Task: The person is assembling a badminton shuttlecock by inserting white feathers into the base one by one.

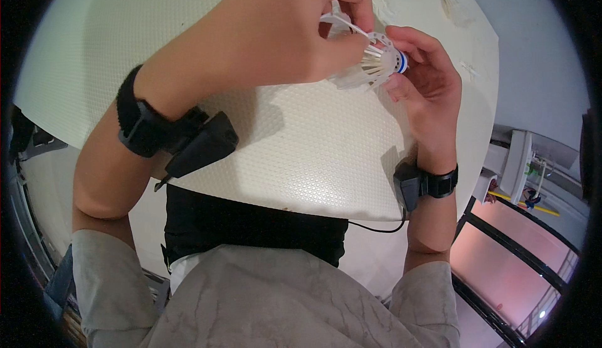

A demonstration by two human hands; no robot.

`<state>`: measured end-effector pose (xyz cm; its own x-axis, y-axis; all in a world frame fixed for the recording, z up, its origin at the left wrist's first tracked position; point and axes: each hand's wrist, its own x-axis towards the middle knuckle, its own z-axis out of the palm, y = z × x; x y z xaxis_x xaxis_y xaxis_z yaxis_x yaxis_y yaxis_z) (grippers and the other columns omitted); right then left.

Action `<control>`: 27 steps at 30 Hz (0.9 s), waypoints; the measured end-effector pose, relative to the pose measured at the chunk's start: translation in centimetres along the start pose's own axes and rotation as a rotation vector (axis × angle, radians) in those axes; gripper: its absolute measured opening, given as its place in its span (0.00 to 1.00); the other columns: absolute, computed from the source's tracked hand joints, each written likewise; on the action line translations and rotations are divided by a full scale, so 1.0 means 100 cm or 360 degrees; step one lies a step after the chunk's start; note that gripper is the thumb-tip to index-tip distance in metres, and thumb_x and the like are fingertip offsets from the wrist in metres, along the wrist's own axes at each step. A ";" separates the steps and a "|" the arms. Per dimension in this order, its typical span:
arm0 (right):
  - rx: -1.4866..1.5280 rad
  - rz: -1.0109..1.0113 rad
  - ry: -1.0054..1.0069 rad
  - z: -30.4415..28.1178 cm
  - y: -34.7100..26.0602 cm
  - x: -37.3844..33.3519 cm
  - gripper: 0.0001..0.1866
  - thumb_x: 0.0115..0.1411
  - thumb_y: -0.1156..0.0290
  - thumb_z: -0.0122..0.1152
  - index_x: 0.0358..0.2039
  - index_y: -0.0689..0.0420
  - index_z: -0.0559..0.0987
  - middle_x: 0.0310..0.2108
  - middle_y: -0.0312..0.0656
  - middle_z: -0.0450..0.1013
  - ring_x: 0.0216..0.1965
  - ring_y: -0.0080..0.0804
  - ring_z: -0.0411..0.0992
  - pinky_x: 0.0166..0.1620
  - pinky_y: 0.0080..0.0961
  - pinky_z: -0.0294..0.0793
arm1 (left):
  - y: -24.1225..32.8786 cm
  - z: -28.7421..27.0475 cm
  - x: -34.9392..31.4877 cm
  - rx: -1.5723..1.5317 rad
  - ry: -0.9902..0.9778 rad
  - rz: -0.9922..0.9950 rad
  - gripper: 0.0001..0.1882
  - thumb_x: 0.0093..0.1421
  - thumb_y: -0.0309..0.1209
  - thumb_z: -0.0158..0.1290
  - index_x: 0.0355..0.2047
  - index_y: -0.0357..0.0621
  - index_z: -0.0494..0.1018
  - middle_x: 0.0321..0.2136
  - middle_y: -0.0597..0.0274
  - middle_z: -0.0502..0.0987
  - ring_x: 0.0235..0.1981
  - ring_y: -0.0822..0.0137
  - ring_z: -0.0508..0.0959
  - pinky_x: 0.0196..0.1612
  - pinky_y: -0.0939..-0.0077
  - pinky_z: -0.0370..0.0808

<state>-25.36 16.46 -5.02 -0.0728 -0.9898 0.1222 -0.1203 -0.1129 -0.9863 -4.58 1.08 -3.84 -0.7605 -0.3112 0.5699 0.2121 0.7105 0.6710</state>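
L hand (307, 31) back-up, wrist angled in fr. L; thumb + fingers nearly closed, pinching a thin white strip (356, 28), exact contact partly hidden. R hand (434, 75) half-curled, palm twd L, thumb + fingertips round a blue-banded shuttlecock (382, 62) nr cork end. Shuttlecock held abv counter (301, 153), cork to R. 2nd shuttlecock (453, 4) lies upper R.

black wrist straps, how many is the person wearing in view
2: one strap around the left wrist and another strap around the right wrist.
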 end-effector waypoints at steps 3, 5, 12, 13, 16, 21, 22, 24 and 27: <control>-0.0043 -0.0054 -0.0034 0.001 0.003 0.001 0.30 0.57 0.86 0.71 0.61 0.63 0.73 0.59 0.44 0.75 0.60 0.31 0.73 0.55 0.26 0.78 | 0.018 0.000 -0.006 -0.0221 0.0027 -0.0279 0.07 0.56 0.26 0.64 0.30 0.38 0.77 0.20 0.58 0.78 0.18 0.67 0.75 0.24 0.75 0.69; -0.0044 -0.0070 -0.0048 0.000 0.003 0.002 0.31 0.57 0.86 0.71 0.61 0.63 0.73 0.59 0.44 0.74 0.61 0.32 0.73 0.56 0.26 0.78 | 0.027 0.003 -0.004 -0.0105 0.0072 -0.0306 0.07 0.56 0.26 0.64 0.31 0.37 0.78 0.20 0.58 0.78 0.18 0.67 0.75 0.24 0.75 0.69; -0.0097 -0.0100 -0.0036 -0.001 0.004 0.001 0.31 0.57 0.86 0.71 0.61 0.64 0.72 0.60 0.46 0.74 0.61 0.33 0.73 0.56 0.27 0.78 | 0.028 0.009 -0.006 -0.0267 0.0143 -0.0527 0.08 0.56 0.28 0.65 0.31 0.36 0.78 0.21 0.56 0.79 0.19 0.68 0.75 0.25 0.77 0.71; -0.0097 -0.0138 -0.0049 -0.001 0.004 0.002 0.32 0.57 0.86 0.71 0.61 0.65 0.72 0.60 0.46 0.74 0.61 0.33 0.73 0.56 0.27 0.78 | 0.024 0.008 -0.008 -0.0341 0.0124 -0.0539 0.08 0.56 0.28 0.65 0.31 0.36 0.78 0.21 0.56 0.79 0.20 0.69 0.76 0.25 0.77 0.71; -0.0060 -0.0150 -0.0048 -0.001 0.005 0.001 0.32 0.56 0.86 0.71 0.61 0.65 0.72 0.60 0.47 0.74 0.61 0.34 0.73 0.56 0.27 0.78 | 0.010 0.018 -0.006 -0.0385 0.0219 -0.0326 0.08 0.56 0.28 0.65 0.31 0.36 0.77 0.22 0.57 0.79 0.21 0.70 0.76 0.26 0.76 0.71; -0.0042 -0.0112 -0.0079 -0.002 0.004 -0.001 0.31 0.56 0.85 0.72 0.61 0.65 0.73 0.59 0.47 0.75 0.60 0.33 0.73 0.55 0.27 0.79 | 0.005 0.022 -0.013 -0.0491 0.0184 -0.0326 0.08 0.56 0.27 0.65 0.30 0.37 0.76 0.22 0.57 0.79 0.22 0.70 0.76 0.28 0.76 0.72; -0.0050 -0.0105 -0.0091 -0.002 0.004 -0.001 0.31 0.56 0.85 0.72 0.61 0.65 0.73 0.59 0.47 0.75 0.60 0.33 0.74 0.55 0.27 0.79 | 0.006 0.019 -0.014 -0.0509 0.0158 -0.0354 0.08 0.56 0.27 0.64 0.30 0.37 0.76 0.22 0.57 0.78 0.22 0.70 0.76 0.28 0.76 0.72; -0.0094 -0.0109 -0.0104 -0.002 0.004 -0.001 0.31 0.56 0.85 0.72 0.60 0.65 0.73 0.59 0.46 0.75 0.60 0.33 0.74 0.55 0.27 0.79 | 0.010 0.016 -0.012 -0.0543 0.0120 -0.0409 0.08 0.57 0.27 0.64 0.29 0.37 0.76 0.22 0.58 0.79 0.22 0.70 0.76 0.27 0.76 0.71; -0.0155 -0.0126 -0.0092 -0.004 0.004 0.000 0.30 0.56 0.85 0.72 0.60 0.65 0.73 0.59 0.46 0.75 0.60 0.33 0.74 0.56 0.27 0.78 | 0.018 0.015 -0.004 -0.0434 0.0106 -0.0449 0.08 0.57 0.27 0.64 0.30 0.37 0.76 0.22 0.58 0.79 0.22 0.70 0.76 0.27 0.76 0.70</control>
<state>-25.76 16.44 -5.39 -0.0024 -0.9818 0.1900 -0.2190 -0.1849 -0.9580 -4.84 3.46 -3.58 -0.7727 -0.5168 0.3686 0.1623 0.4005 0.9018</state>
